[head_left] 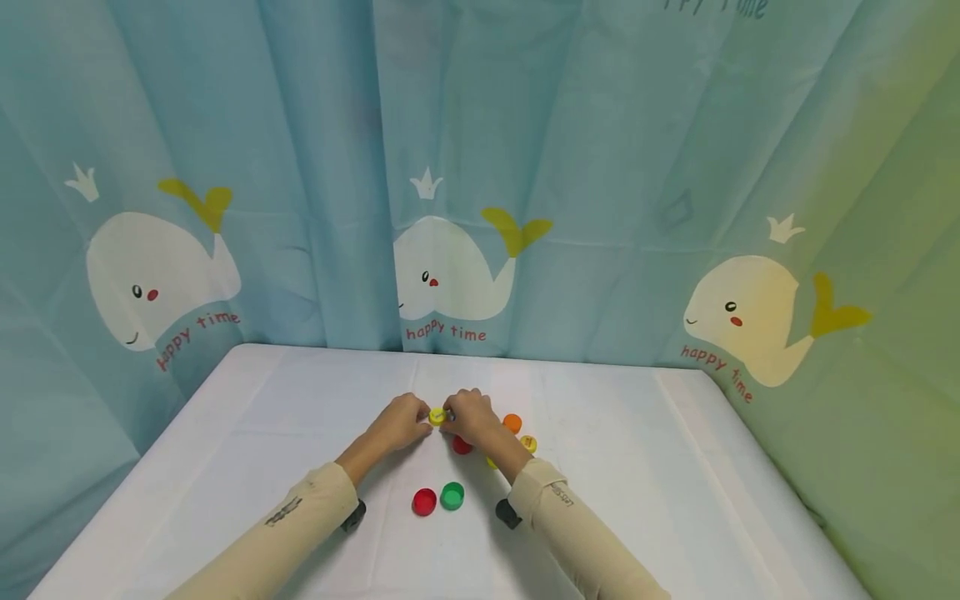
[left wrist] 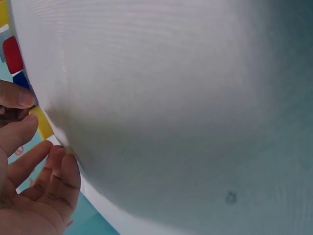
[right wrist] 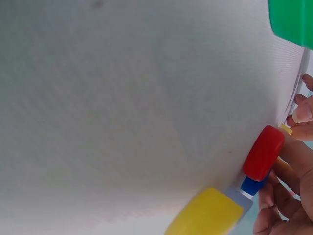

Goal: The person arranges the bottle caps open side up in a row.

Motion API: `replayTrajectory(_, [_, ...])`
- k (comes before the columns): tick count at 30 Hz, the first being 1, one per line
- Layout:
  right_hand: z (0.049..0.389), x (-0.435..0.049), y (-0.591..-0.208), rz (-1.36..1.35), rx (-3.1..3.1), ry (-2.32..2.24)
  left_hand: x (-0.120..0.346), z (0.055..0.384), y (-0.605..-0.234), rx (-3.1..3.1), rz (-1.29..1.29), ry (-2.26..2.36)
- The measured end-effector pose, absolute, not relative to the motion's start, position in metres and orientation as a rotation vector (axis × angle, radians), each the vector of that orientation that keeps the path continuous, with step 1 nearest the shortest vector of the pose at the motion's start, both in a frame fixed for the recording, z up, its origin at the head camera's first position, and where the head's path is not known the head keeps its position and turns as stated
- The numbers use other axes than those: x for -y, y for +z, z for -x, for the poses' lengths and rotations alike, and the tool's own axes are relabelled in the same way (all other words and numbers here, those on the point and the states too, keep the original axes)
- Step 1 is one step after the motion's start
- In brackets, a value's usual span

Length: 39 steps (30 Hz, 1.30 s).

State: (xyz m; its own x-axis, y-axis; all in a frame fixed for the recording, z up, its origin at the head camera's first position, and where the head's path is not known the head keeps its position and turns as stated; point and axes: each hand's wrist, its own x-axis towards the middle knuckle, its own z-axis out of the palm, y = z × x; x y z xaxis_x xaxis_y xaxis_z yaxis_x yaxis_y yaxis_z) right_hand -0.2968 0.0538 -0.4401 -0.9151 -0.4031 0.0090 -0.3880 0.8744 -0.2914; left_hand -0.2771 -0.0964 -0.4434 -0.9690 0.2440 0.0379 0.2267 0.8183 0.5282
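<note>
Two sleeves (head_left: 292, 529): two hands (head_left: 400, 419) (head_left: 471, 414) hold one yellow cap (head_left: 437, 417).

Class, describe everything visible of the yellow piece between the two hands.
The yellow piece is small, round and plastic-looking, with a mark on top too small to read. It appears to lie flat on the white table, between the left hand and the right hand. The left hand seems to pinch its side; whether the right hand touches it is unclear.

1 high view; 2 low, close
</note>
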Motion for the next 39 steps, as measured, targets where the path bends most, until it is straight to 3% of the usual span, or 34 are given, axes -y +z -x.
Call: replayTrajectory(39, [0.295, -0.062, -0.442, 0.881, -3.16, -0.173, 0.095, 0.263, -0.439, -2.91, -0.412, 0.827])
